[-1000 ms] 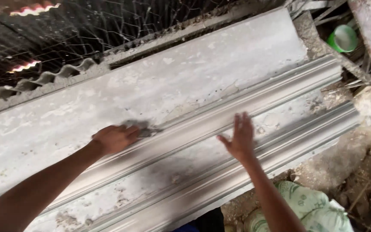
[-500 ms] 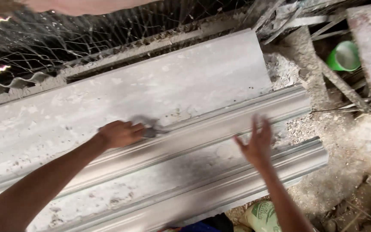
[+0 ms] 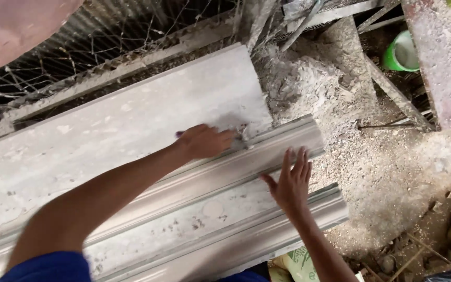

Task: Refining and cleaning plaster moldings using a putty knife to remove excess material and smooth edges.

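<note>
Grey moulding (image 3: 147,172) lies long under both your arms in the head view. Your left hand (image 3: 204,141) is closed on a small tool; I cannot tell what kind. Rub softly along the groove. Your right hand (image 3: 291,180) lies flat, fingers spread, steadying the moulding beside it.

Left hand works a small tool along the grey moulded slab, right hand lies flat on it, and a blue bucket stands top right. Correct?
Not quite: the bucket is green, as the head view shows. Left hand, right hand and slab are as you say.
</note>
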